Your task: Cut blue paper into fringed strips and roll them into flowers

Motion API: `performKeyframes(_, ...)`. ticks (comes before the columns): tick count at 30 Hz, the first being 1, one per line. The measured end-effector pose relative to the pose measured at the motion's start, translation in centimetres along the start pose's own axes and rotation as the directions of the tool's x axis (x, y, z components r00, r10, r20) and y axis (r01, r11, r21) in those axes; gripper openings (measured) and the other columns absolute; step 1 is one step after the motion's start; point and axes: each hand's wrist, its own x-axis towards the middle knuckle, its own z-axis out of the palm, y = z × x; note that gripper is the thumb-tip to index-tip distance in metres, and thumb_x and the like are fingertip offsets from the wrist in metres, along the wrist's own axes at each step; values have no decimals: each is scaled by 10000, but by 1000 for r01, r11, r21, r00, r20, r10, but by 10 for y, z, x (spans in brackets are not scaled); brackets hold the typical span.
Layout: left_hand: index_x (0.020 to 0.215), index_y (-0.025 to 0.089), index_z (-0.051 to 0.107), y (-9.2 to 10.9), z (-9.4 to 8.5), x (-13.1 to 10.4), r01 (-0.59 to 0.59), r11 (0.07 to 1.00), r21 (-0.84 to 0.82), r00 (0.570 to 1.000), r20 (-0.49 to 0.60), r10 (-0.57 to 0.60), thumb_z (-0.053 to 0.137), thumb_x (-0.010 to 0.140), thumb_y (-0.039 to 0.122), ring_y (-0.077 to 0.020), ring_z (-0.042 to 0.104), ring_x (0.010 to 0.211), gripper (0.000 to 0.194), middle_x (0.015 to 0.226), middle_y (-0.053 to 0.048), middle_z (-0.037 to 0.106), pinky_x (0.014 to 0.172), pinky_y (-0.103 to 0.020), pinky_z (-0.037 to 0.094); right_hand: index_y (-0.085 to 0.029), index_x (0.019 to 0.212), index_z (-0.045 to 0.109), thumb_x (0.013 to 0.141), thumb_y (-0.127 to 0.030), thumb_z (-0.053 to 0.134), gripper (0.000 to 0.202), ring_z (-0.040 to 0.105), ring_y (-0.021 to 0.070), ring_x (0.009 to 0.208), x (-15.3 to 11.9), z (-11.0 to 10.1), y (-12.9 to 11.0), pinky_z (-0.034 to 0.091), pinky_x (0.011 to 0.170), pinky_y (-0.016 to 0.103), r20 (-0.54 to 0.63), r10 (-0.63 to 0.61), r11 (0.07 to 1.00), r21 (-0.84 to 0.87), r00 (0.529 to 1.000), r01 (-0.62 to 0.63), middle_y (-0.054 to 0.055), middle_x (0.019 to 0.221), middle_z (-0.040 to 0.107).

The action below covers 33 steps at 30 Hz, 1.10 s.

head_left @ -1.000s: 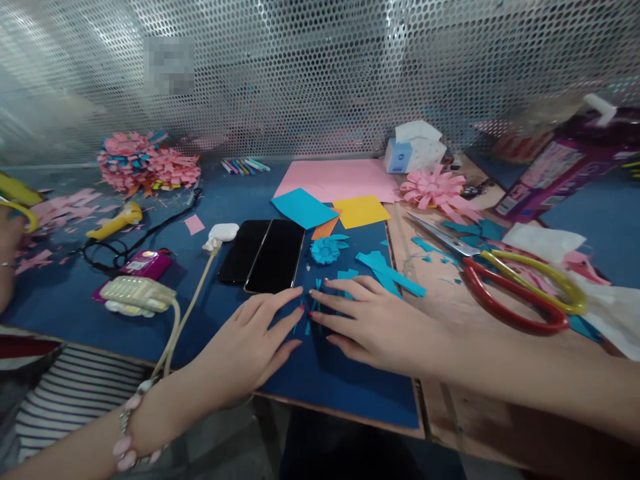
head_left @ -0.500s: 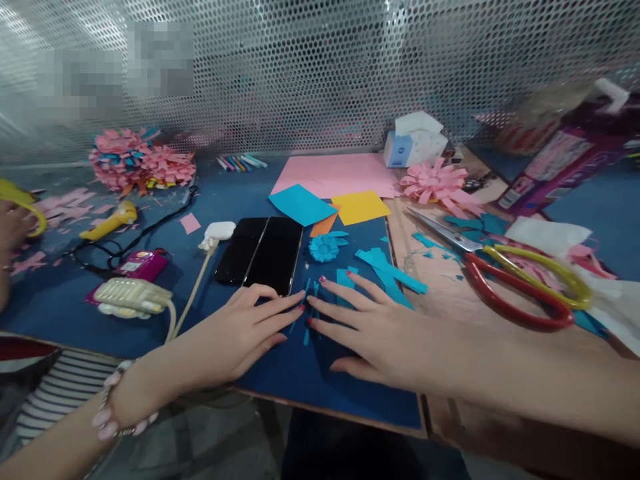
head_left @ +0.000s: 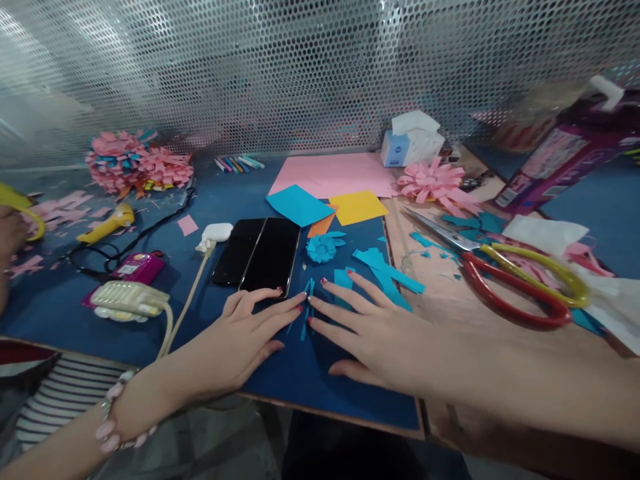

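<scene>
My left hand [head_left: 255,331] lies with fingers stretched out on the blue tabletop, fingertips at thin blue paper strips [head_left: 305,321]. One of its fingers reaches the lower edge of a black phone [head_left: 273,253]. Facing it, my right hand [head_left: 367,327] rests palm down, fingers spread, its tips at the same strips. Beneath its upper fingers shows a blue paper piece [head_left: 343,283], partly hidden. Wider blue paper strips [head_left: 387,270] lie just beyond that hand. Above the fingertips sits a small blue paper flower [head_left: 324,247].
Large scissors with red and yellow handles [head_left: 520,300] lie at right, by a pink paper flower [head_left: 433,183] and tissue box [head_left: 413,147]. Behind are blue paper [head_left: 300,205] and yellow paper [head_left: 359,207]. A power strip [head_left: 127,298] and another person's hand [head_left: 11,233] are at left.
The camera view has shifted slightly. My hands stay nearly in place, with the left finger by the phone a little straighter; the thin strips between the fingertips have moved slightly.
</scene>
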Motion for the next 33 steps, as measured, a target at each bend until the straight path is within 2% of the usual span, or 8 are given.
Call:
performKeyframes(10,1485,218,182,26,0,0,62,997,-40,997,-46,-63,382,951,230,-264,215,1387,571,1529,-43,314,1047,-443,320,-101,1294,551,919,-492,464,549,413,323,1294,3,-1,0,289,1086,578,-14,-17,1000,-7,1000,17,115,1354,540)
performKeyframes(15,1462,215,246,22,-9,6,76,996,-56,991,-107,-81,403,951,283,-247,259,1372,539,1510,-51,349,1050,-426,317,-197,1226,611,975,-336,393,361,461,244,1246,5,-21,37,226,1119,519,-126,73,997,28,989,-70,36,1239,636)
performKeyframes(17,1413,226,350,17,-16,18,77,997,-30,985,-153,-80,406,956,318,-249,298,1353,470,1474,-43,411,1050,-442,306,-194,1154,654,967,-284,411,320,503,239,1173,6,-28,60,317,1047,473,-194,155,988,35,969,-151,48,1186,658)
performKeyframes(19,1327,234,472,9,-22,37,82,997,7,978,-193,-79,410,957,354,-249,357,1318,394,1398,-32,509,1042,-450,307,-164,1104,676,955,-246,430,299,540,241,1069,7,-28,81,375,949,435,-170,220,976,27,961,-218,80,1119,673)
performKeyframes(22,1212,202,577,-5,-27,73,121,990,79,967,-236,-100,451,937,410,-268,411,1277,367,1302,-47,591,1031,-464,311,-163,1005,712,927,-234,489,246,526,261,1014,12,-22,100,346,879,423,-131,280,957,-34,951,-286,95,1009,682)
performKeyframes(26,1133,168,622,-18,-24,111,113,982,149,977,-195,-83,531,884,462,-304,495,1197,396,1199,-94,644,952,-467,381,-168,989,715,889,-271,560,211,489,270,989,26,-9,111,297,815,392,-99,280,952,-103,955,-290,103,1003,652)
performKeyframes(29,1090,151,637,-20,-20,119,104,983,152,983,-164,-78,544,887,418,-281,575,1084,348,1108,-102,675,891,-429,431,-178,946,716,857,-300,605,188,459,263,970,37,-3,116,270,790,367,-66,259,959,-104,964,-265,97,1001,637)
performKeyframes(33,1075,146,647,-20,-16,117,100,987,129,981,-178,-76,529,900,347,-262,607,1044,292,1094,-100,683,892,-418,452,-172,859,710,840,-274,609,145,433,245,937,46,1,118,241,767,352,-42,251,964,-75,967,-254,87,967,633)
